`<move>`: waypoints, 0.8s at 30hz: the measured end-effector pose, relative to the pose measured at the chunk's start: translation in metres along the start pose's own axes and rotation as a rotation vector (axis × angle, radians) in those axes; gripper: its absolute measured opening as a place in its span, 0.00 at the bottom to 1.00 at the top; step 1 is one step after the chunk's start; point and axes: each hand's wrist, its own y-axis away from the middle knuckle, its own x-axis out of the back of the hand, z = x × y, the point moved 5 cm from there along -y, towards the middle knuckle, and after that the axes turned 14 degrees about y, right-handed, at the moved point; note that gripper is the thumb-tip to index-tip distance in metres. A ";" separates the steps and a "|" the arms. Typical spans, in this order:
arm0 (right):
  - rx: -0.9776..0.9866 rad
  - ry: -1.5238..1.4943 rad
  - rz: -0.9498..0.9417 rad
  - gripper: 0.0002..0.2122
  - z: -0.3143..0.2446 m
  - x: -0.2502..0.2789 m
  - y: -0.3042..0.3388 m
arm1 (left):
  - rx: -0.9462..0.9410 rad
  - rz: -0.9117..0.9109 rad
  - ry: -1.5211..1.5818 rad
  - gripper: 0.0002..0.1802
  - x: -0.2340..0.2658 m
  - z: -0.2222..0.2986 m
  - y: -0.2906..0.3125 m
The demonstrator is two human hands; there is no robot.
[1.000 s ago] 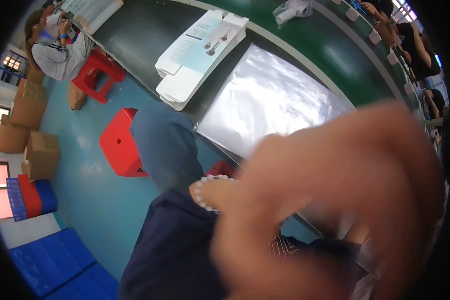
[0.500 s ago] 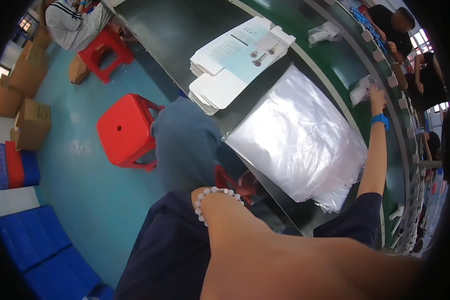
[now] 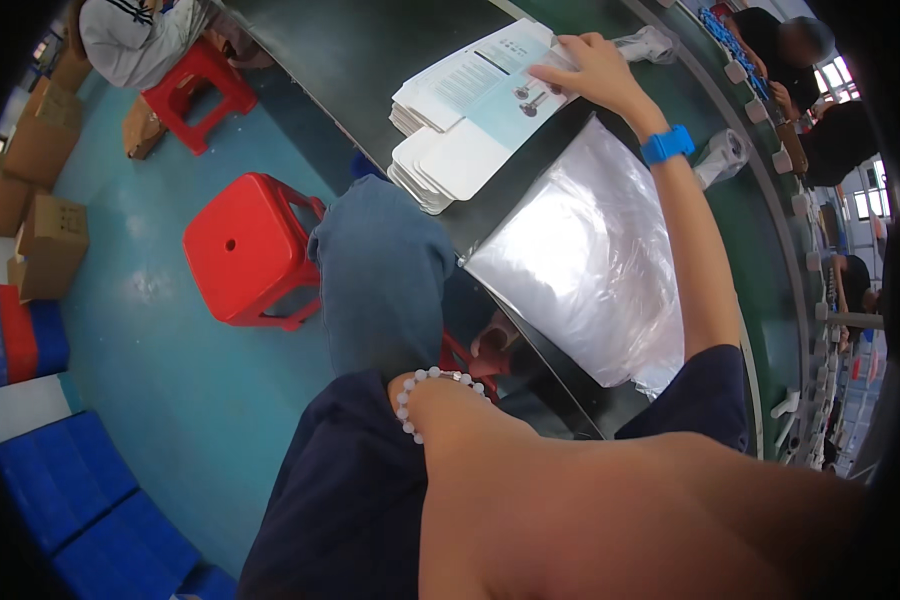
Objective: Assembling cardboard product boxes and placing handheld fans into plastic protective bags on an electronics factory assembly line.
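Observation:
My right hand (image 3: 600, 75), with a blue band at the wrist, lies over the far right edge of a pile of flat, unfolded cartons (image 3: 475, 110). Its thumb stretches across the printed face of the top one, apart from the fingers. Just nearer than the pile, a stack of clear plastic bags (image 3: 580, 250) covers much of the dark tabletop; my right forearm passes over its right side. My left hand does not show. Bare skin close to the camera, ringed by a string of pale beads (image 3: 405, 412), fills the lower middle.
A green conveyor (image 3: 760, 270) runs along the right, carrying white parts in clear bags (image 3: 722, 157). People (image 3: 805, 60) sit beyond it; another person sits at the upper left. A red stool (image 3: 250, 250), brown cartons (image 3: 55, 245) and blue bins (image 3: 65, 475) stand on the floor.
My right hand has left the bagged white part on the conveyor and moved left to the carton pile. The bagged part stays on the belt. The view has shifted slightly.

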 end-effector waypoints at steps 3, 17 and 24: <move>-0.061 -0.128 -0.038 0.42 0.001 -0.003 -0.004 | 0.056 0.068 -0.032 0.08 -0.001 0.003 -0.003; -0.005 -0.381 -0.096 0.32 0.005 -0.006 -0.015 | 0.330 0.377 -0.188 0.09 0.004 0.020 -0.018; -0.069 -0.329 -0.225 0.42 0.004 -0.001 -0.015 | 0.480 0.540 -0.255 0.10 0.002 0.029 -0.020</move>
